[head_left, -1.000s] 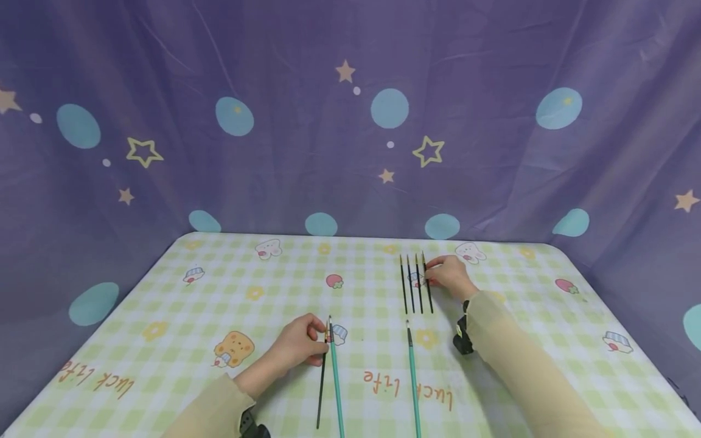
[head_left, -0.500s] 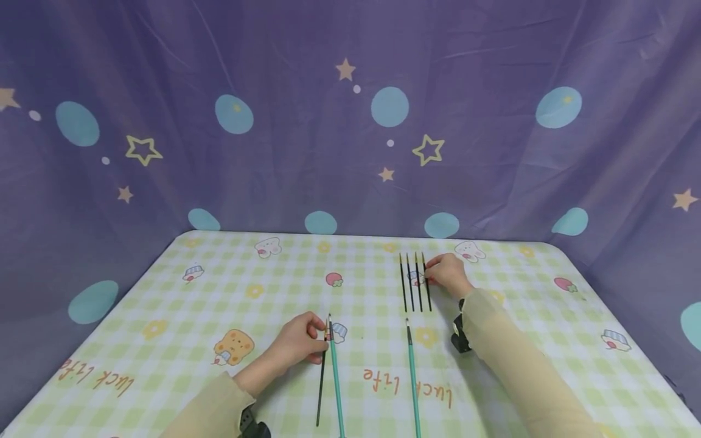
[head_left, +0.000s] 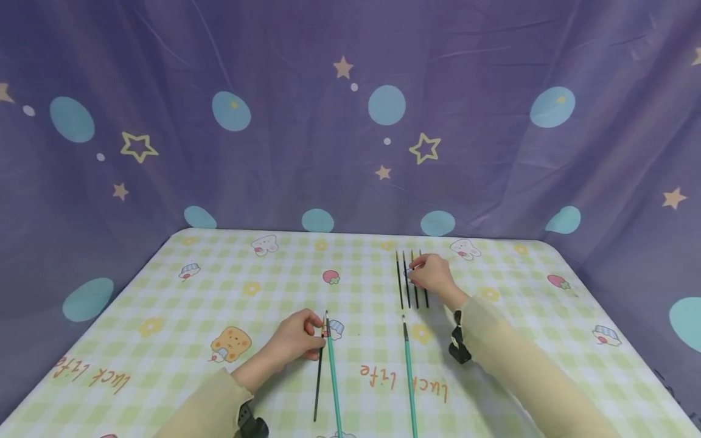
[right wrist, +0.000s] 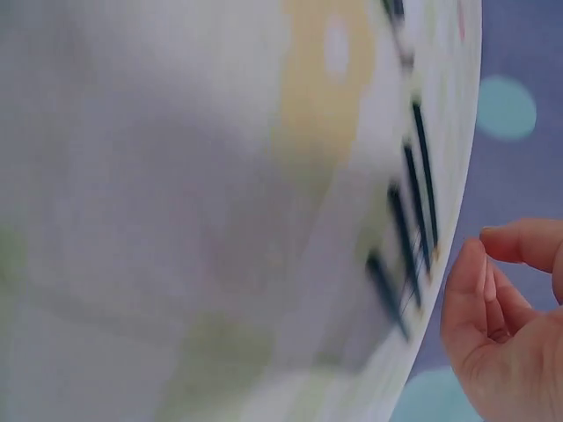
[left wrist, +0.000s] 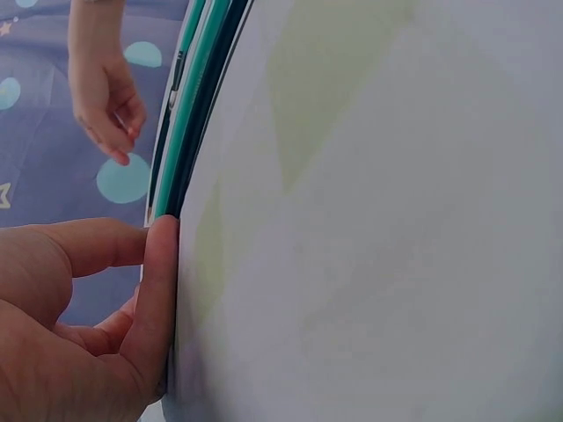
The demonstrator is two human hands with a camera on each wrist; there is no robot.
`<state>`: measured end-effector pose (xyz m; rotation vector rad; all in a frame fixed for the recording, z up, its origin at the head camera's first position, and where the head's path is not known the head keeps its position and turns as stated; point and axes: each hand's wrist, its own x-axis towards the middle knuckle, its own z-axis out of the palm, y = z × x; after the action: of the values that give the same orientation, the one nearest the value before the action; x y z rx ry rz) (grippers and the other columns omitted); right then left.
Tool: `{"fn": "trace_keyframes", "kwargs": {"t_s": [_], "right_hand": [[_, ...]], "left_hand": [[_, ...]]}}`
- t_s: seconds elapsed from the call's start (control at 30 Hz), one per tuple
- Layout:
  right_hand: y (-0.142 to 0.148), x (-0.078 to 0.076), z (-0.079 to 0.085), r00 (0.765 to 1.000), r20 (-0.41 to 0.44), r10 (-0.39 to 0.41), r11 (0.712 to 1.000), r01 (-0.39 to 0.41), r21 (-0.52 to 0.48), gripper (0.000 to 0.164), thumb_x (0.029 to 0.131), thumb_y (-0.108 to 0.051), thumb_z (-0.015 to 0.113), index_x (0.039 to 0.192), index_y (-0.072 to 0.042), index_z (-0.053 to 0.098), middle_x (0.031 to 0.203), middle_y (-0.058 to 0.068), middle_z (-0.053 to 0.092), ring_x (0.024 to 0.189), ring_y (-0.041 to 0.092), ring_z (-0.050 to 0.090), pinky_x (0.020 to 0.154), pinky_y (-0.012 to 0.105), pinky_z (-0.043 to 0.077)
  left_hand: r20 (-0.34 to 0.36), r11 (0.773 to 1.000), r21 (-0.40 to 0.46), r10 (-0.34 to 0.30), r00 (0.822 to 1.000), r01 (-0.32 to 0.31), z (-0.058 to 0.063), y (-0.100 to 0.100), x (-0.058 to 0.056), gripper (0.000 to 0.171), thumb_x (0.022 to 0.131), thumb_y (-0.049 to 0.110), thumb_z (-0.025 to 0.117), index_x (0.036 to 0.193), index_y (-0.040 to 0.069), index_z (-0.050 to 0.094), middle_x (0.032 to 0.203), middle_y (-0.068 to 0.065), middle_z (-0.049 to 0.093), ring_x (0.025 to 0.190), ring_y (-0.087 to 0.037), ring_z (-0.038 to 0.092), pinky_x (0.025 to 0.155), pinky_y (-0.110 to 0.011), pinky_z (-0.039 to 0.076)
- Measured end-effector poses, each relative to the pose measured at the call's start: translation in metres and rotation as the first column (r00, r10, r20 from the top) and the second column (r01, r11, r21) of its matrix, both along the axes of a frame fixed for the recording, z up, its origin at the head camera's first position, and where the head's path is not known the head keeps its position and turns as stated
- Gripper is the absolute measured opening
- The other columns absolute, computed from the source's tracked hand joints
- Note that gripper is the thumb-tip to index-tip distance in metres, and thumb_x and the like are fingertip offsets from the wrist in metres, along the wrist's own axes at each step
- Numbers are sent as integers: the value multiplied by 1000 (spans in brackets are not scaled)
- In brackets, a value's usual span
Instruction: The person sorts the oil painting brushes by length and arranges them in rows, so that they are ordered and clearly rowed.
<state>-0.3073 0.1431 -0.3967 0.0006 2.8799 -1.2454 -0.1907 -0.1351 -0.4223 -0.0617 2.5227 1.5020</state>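
My left hand [head_left: 296,337] pinches a thin black paintbrush [head_left: 317,386] near its bristle end between thumb and index finger. A teal paintbrush [head_left: 334,389] lies close along its right side; the left wrist view shows the teal handle [left wrist: 189,123] beside the fingertips. Farther back, several thin black paintbrushes [head_left: 400,286] lie side by side in a row. Over the right part of that row is my right hand [head_left: 434,275], covering parts of the brushes. In the right wrist view, its loosely bent fingers [right wrist: 466,299] hold nothing and appear apart from the black brushes [right wrist: 402,224].
Another teal paintbrush [head_left: 409,371] lies in front of the black row, its bristles pointing toward the back. Everything rests on a green-checked tablecloth [head_left: 219,304] with printed pictures. A purple curtain [head_left: 274,170] with stars and blue spots stands behind the table.
My right hand has left the side of the rightmost black brush and moved left over the row. The left hand stays at its brush. The head view has shifted slightly.
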Motion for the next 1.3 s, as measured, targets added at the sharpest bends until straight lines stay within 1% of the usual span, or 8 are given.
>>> {"fn": "trace_keyframes", "kwargs": {"t_s": [0.17, 0.27, 0.43, 0.53, 0.73, 0.9, 1.07, 1.3], "right_hand": [[-21, 18, 9, 995, 34, 89, 996, -88, -14, 24, 77, -8, 62, 100, -2, 65, 71, 6, 65, 60, 20, 64, 54, 24, 51], [-33, 30, 12, 989, 42, 141, 990, -140, -22, 23, 76, -5, 61, 97, -2, 66, 68, 4, 64, 59, 21, 63, 52, 24, 49], [-54, 54, 16, 958, 52, 282, 959, -280, -32, 20, 73, -2, 62, 93, -2, 67, 62, 1, 62, 54, 18, 61, 51, 22, 49], [-64, 66, 16, 942, 50, 333, 943, -331, -43, 16, 74, -3, 64, 90, -2, 67, 61, 1, 61, 52, 16, 59, 51, 22, 47], [-82, 90, 11, 920, 83, 383, 924, -380, -47, 11, 73, -8, 69, 83, -4, 66, 56, 2, 60, 49, 14, 57, 49, 21, 44], [-96, 107, 5, 913, 107, 394, 919, -393, -24, 15, 70, -13, 75, 79, -7, 64, 55, -2, 60, 49, 13, 58, 49, 20, 46], [-107, 115, 1, 905, 111, 410, 911, -413, 4, 21, 68, -16, 77, 79, -8, 61, 55, -4, 57, 45, 11, 56, 48, 21, 46], [-118, 122, -2, 908, 116, 403, 911, -410, 38, 33, 62, -22, 82, 77, -9, 55, 53, -3, 54, 43, 10, 52, 44, 20, 42]], "left_hand": [[-6, 1000, 6, -9, 1000, 9, 1, 0, 0, 27, 74, -3, 66, 96, 0, 52, 77, -7, 41, 51, -14, 54, 48, -27, 55], [0, 1000, 12, -12, 1000, 12, 1, 0, 0, 26, 74, -3, 66, 96, 0, 52, 77, -7, 40, 51, -14, 54, 48, -27, 56], [-1, 1000, 15, -10, 1000, 10, 2, 1, -1, 26, 75, -3, 66, 96, 0, 52, 77, -7, 40, 51, -14, 54, 49, -27, 56], [-15, 1000, 15, -17, 1000, 17, 3, 1, -2, 26, 74, -3, 66, 96, 0, 52, 77, -7, 40, 51, -14, 54, 49, -28, 56], [-14, 1000, 8, -23, 1000, 23, 2, 1, 1, 26, 74, -3, 66, 96, -1, 52, 75, -7, 40, 51, -14, 54, 49, -28, 56], [-17, 1000, -2, -17, 1000, 17, 1, 0, 1, 26, 74, -2, 66, 96, 0, 52, 76, -7, 41, 52, -14, 54, 49, -27, 56], [-7, 1000, -5, -10, 1000, 10, 1, 0, 0, 27, 74, -2, 66, 96, 1, 53, 77, -7, 41, 52, -13, 54, 49, -27, 56], [-7, 1000, 0, -15, 1000, 15, 2, 0, 0, 27, 73, -3, 66, 97, 0, 53, 76, -6, 40, 50, -14, 54, 49, -28, 56]]}}
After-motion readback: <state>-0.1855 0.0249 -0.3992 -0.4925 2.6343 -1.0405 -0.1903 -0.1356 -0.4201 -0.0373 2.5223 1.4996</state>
